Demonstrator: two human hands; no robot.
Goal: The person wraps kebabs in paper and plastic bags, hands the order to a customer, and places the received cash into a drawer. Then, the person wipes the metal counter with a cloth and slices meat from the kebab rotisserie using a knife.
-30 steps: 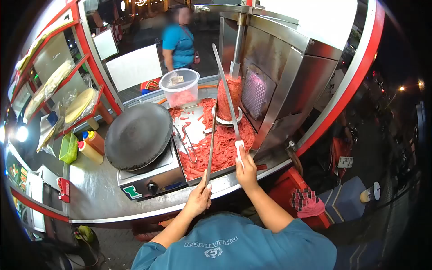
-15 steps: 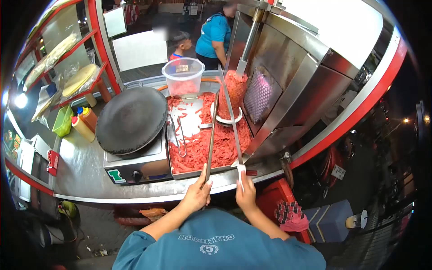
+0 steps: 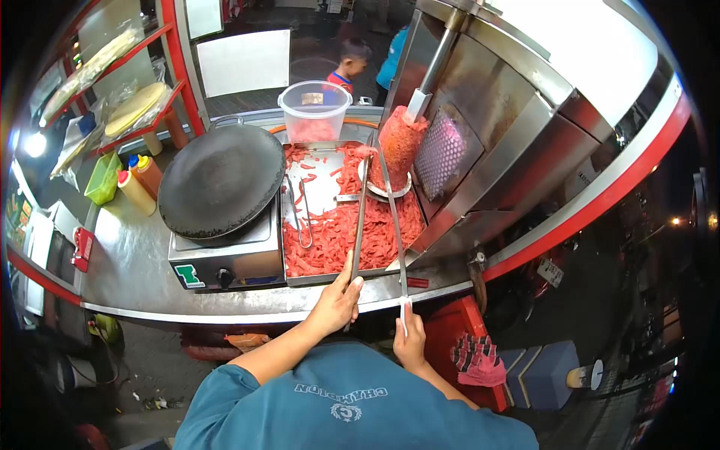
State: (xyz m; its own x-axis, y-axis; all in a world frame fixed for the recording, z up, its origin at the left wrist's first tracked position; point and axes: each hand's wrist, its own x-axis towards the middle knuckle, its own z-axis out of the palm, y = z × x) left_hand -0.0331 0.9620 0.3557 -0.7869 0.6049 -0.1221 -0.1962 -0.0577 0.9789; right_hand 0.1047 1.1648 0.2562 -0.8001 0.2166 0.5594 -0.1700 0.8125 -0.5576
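My left hand (image 3: pixel 336 304) is wrapped round a long, dark, thin tool (image 3: pixel 361 225), its far end among the meat shreds near the spit. In my right hand (image 3: pixel 409 341) is the white handle of a long knife (image 3: pixel 395 221). The blade slants up along the left side of the red meat cone (image 3: pixel 400 146), which stands on a round plate on the metal spit. Below it, a metal tray (image 3: pixel 319 184) holds a thick layer of red meat shreds (image 3: pixel 330 244). Tongs (image 3: pixel 301 217) lie at the tray's left side.
Left of the tray, a black round pan (image 3: pixel 221 180) sits on a burner (image 3: pixel 225 259). Behind stands a clear tub (image 3: pixel 315 112). The metal grill (image 3: pixel 502 135) rises at right. Sauce bottles (image 3: pixel 136 193) and a green basket (image 3: pixel 103 178) are at left. Two people are beyond the counter.
The knife and my right hand have moved lower and nearer my body. The left tool's tip now has meat near it. The person in blue has moved mostly behind the grill.
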